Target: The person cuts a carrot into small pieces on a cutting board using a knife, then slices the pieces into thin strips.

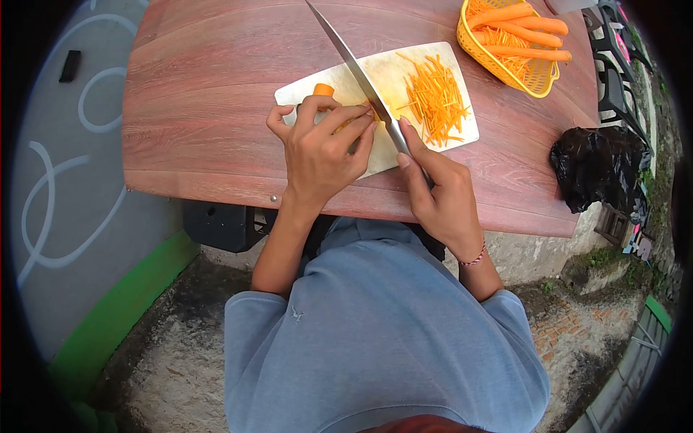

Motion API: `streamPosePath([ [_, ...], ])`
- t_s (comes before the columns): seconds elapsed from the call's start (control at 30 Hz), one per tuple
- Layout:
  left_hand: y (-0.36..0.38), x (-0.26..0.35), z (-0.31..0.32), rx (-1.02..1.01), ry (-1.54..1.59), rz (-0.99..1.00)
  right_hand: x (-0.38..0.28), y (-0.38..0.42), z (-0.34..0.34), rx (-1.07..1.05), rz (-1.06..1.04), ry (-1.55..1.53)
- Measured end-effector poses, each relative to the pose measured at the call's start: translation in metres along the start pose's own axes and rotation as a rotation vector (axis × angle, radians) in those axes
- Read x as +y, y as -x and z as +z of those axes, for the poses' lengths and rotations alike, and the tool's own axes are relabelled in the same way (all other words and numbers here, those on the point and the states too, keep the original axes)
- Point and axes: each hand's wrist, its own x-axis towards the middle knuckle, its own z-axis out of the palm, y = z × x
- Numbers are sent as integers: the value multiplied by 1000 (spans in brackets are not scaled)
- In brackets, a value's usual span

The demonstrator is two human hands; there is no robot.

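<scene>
A long knife (354,66) is in my right hand (445,196), its handle gripped and its blade pointing up and left across the white cutting board (289,95). My left hand (325,148) bends over the board just left of the blade, its fingertips pressing on orange carrot pieces that they mostly hide. One thick carrot piece (323,90) shows above the fingers. A heap of thin carrot strips (436,101) lies on the right half of the board, beyond the blade.
A yellow basket (538,85) at the table's upper right holds several whole carrots (527,53) and more strips. A black plastic bag (599,166) sits at the right edge of the wooden table (209,94). Black chairs stand beyond.
</scene>
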Motion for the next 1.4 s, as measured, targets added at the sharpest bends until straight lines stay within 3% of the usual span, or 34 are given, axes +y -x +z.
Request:
streamPosePath([
  [0.13,0,0,-1,1,1,8,-4,10,-12,-25,76,27],
  [1.07,1,-1,0,6,21,-8,-13,24,-4,-58,71,83],
  [1.4,1,1,-1,15,-5,4,-2,-17,14,16,-43,46],
])
